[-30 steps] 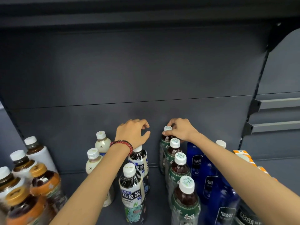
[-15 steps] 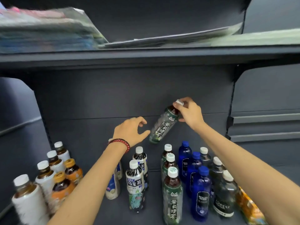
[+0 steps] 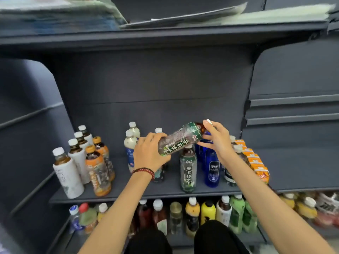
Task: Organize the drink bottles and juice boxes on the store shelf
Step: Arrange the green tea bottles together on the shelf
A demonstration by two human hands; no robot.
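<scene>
On the green tea bottle (image 3: 178, 139), the white cap (image 3: 208, 121) is mostly hidden under the right hand (image 3: 216, 138), which pinches that end. The left hand (image 3: 148, 153) grips its bottom. It hangs tipped sideways above the shelf (image 3: 128, 191).

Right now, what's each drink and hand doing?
Green-labelled plastic tea bottle: in the air, tipped sideways, cap on.
Left hand: grips its bottom end.
Right hand: pinches its cap end.
Dark blue plastic bottles: standing upright.
Orange cardboard juice boxes: lined up at right.
</scene>
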